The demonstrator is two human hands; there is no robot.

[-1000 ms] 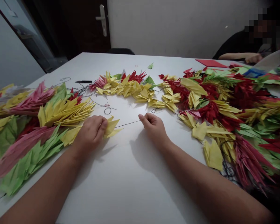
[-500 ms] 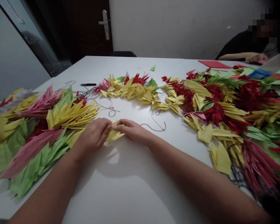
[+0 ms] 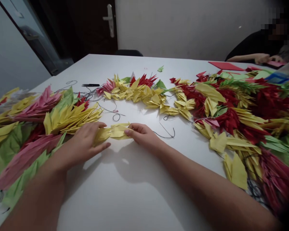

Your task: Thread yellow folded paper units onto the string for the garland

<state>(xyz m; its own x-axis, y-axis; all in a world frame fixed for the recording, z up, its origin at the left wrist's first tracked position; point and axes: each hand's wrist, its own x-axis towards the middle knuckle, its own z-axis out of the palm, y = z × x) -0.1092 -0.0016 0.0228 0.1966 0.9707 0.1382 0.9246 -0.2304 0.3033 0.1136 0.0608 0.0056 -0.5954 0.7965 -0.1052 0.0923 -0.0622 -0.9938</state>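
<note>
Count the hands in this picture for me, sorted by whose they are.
The person's own hands: 2 (left hand, right hand)
Co-worker's hands at the far end of the table: 2 (one hand, other hand)
Total: 4

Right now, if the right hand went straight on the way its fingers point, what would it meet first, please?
The right hand would first meet the yellow folded paper pieces, which it seems to touch already. Beyond them lies the left hand, though depth is hard to judge.
</note>
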